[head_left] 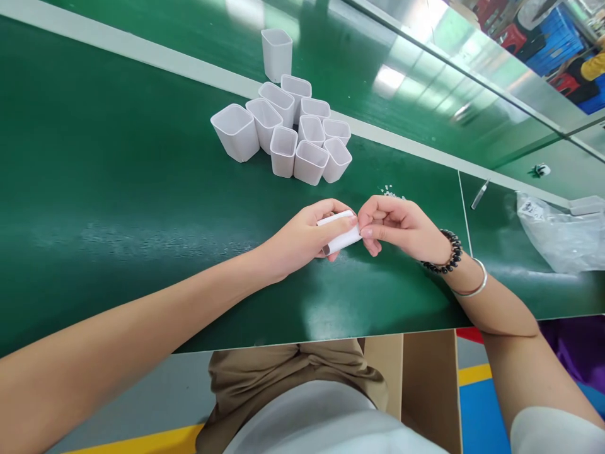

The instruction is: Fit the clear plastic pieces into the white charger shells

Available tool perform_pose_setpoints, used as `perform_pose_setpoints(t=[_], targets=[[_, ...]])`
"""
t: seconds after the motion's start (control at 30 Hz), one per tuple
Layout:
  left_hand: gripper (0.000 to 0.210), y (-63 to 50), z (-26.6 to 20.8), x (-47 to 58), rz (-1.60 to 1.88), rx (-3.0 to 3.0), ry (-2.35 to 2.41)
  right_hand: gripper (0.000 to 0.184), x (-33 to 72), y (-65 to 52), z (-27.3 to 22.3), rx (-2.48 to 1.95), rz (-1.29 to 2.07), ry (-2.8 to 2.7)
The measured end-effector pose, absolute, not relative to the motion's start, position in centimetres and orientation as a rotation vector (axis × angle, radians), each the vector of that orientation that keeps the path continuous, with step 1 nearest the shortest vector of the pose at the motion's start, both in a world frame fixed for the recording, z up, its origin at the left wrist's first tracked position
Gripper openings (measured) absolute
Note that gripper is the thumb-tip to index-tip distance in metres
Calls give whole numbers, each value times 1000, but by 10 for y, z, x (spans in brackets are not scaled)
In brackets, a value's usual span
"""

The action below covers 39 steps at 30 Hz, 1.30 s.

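Note:
A white plastic cup [341, 234] with rounded square sides lies tilted in my left hand [317, 228], whose thumb and fingers wrap round it. At the cup's right end, the fingertips of my right hand [391, 225] are pinched together against it. Whatever that pinch holds, if anything, is too small to make out. Just behind my right hand lies a little pile of small clear bits [388, 191] on the green table [142, 189]. Farther back, a cluster of similar white cups [311, 161] stands with the open ends up.
One white cup [277, 55] stands behind the cluster, past a pale strip [397, 136] across the table. To the right lie a pen-like tool [479, 195] and a clear plastic bag [562, 230]. Beneath the table's front edge is a cardboard box [430, 384].

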State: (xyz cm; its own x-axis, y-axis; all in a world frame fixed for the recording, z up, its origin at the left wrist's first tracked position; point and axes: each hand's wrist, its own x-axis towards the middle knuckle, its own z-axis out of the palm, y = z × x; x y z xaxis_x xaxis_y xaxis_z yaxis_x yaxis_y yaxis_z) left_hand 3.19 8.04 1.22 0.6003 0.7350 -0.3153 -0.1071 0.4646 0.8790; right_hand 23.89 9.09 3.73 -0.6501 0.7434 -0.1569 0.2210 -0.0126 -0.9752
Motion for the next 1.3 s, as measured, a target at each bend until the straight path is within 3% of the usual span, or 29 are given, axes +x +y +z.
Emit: perform_pose_setpoints(t=[0.17, 1.03, 1.3], targets=[[23, 81, 14, 31, 546, 969, 783, 19, 239, 95, 37, -946, 1822, -1801], [19, 79, 12, 34, 561, 1022, 851, 10, 238, 87, 43, -1069, 1659, -1942], [19, 79, 12, 33, 511, 1031, 819, 9, 244, 91, 39, -965, 1775, -1934]])
